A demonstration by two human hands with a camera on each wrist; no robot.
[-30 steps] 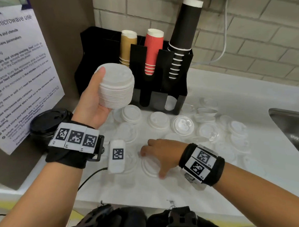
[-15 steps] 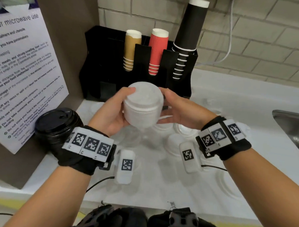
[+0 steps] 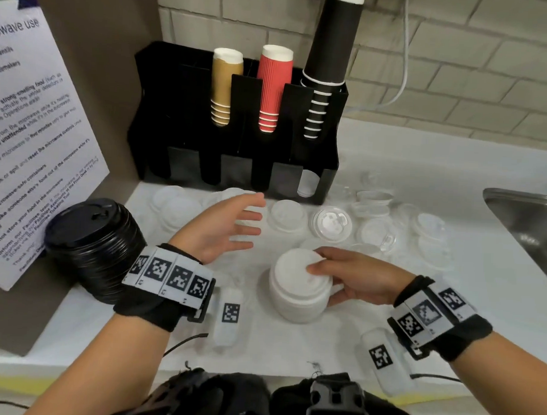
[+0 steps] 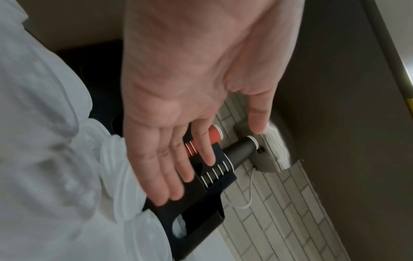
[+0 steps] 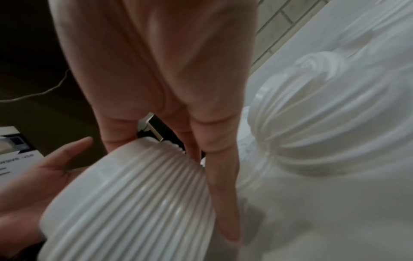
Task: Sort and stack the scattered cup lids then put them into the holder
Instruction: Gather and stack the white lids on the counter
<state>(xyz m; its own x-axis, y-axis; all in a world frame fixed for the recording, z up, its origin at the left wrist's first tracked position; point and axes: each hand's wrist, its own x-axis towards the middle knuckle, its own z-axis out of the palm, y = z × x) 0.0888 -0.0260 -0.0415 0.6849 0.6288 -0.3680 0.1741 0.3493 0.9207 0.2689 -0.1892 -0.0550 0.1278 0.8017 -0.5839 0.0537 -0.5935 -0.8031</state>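
Observation:
A tall stack of white lids (image 3: 297, 290) (image 5: 134, 203) stands on the white counter (image 3: 291, 349) in front of me. My right hand (image 3: 322, 283) grips it, fingers over its top and thumb against its right side. My left hand (image 3: 234, 224) (image 4: 178, 167) hovers open to the left of the stack with straight fingers, holding nothing. Loose white and clear lids (image 3: 328, 222) lie scattered beyond the hands. Behind them stands the black holder (image 3: 237, 149) (image 4: 201, 211), with one white lid showing in its lower right slot.
A stack of black lids (image 3: 92, 246) sits at the left by a printed sign (image 3: 34, 134). Brown, red (image 3: 272, 88) and black cup stacks stand in the holder's top. A steel sink (image 3: 528, 218) lies at the right edge.
The white stack went from my left hand alone, to both hands, then down onto the counter in my right hand. My left hand has let go and opened.

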